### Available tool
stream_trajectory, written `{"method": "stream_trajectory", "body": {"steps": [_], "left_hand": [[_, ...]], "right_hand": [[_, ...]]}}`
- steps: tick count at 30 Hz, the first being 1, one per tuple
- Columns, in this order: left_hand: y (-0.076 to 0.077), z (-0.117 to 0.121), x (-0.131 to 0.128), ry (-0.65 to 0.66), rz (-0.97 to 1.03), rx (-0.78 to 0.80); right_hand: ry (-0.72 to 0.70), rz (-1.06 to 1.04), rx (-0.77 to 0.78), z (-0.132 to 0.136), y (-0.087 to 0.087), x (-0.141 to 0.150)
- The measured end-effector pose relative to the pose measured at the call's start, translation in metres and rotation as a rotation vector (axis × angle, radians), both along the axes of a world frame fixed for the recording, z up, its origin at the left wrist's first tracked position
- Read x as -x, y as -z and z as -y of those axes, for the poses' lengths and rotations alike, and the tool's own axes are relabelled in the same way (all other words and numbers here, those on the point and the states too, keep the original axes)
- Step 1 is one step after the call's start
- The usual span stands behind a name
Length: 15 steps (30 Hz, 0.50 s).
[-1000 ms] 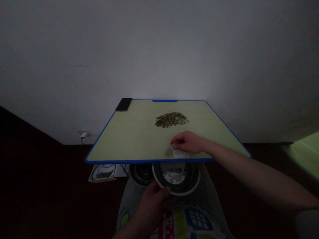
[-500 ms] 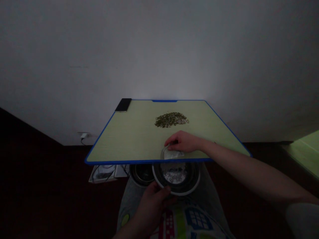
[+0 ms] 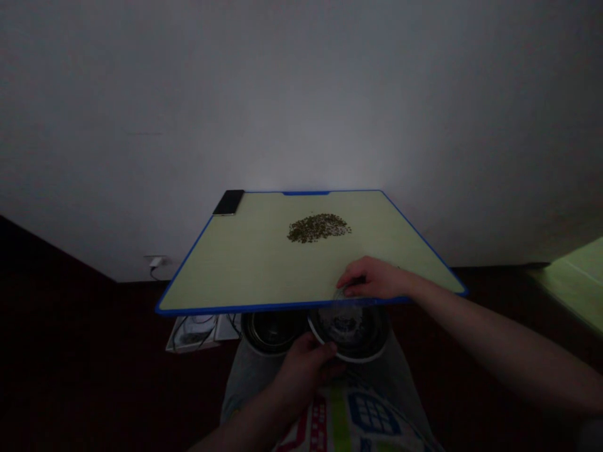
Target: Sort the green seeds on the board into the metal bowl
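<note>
A pale green table (image 3: 245,263) with a blue rim stands in front of me. A heap of small greenish grains (image 3: 318,227) lies on it toward the far side. My right hand (image 3: 374,278) rests at the table's near edge, fingers curled down around something small that I cannot make out. Just under that edge I hold a round bowl with a white rim (image 3: 351,329) with pale bits in it. My left hand (image 3: 304,370) grips the bowl's near left rim above my lap.
A second dark round bowl (image 3: 271,331) sits left of the white-rimmed one under the table edge. A black phone (image 3: 228,202) lies at the table's far left corner. A white box with cables (image 3: 193,331) stands on the dark floor. The room is dim.
My right hand slid right along the near edge to the table's brink. The bowl shifted right with it under my left hand. The pale bits under my right hand no longer show.
</note>
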<state>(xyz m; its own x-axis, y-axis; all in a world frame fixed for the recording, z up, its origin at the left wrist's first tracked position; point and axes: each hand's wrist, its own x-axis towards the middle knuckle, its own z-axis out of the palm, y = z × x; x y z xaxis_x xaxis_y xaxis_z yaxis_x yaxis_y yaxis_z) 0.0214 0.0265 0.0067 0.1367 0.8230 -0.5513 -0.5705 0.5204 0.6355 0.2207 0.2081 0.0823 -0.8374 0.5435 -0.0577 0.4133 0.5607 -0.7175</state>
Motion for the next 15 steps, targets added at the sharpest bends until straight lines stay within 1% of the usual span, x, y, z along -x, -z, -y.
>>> {"method": "stream_trajectory", "body": {"steps": [3, 6, 11, 13, 15], "left_hand": [[0.013, -0.012, -0.014, 0.058, -0.010, 0.008], [0.030, -0.023, -0.028, 0.102, -0.038, 0.032], [0.059, -0.040, -0.050, 0.213, -0.111, 0.060], [0.067, -0.046, -0.055, 0.222, -0.134, 0.042], [0.073, -0.049, -0.057, 0.203, -0.162, 0.028]], "right_hand": [[0.064, -0.047, 0.044, 0.002, 0.002, -0.010], [0.124, -0.078, 0.114, 0.003, 0.005, -0.016], [0.205, -0.132, 0.208, 0.002, 0.011, -0.021], [0.219, -0.141, 0.217, 0.001, 0.014, -0.021], [0.220, -0.148, 0.209, 0.001, 0.016, -0.020]]}}
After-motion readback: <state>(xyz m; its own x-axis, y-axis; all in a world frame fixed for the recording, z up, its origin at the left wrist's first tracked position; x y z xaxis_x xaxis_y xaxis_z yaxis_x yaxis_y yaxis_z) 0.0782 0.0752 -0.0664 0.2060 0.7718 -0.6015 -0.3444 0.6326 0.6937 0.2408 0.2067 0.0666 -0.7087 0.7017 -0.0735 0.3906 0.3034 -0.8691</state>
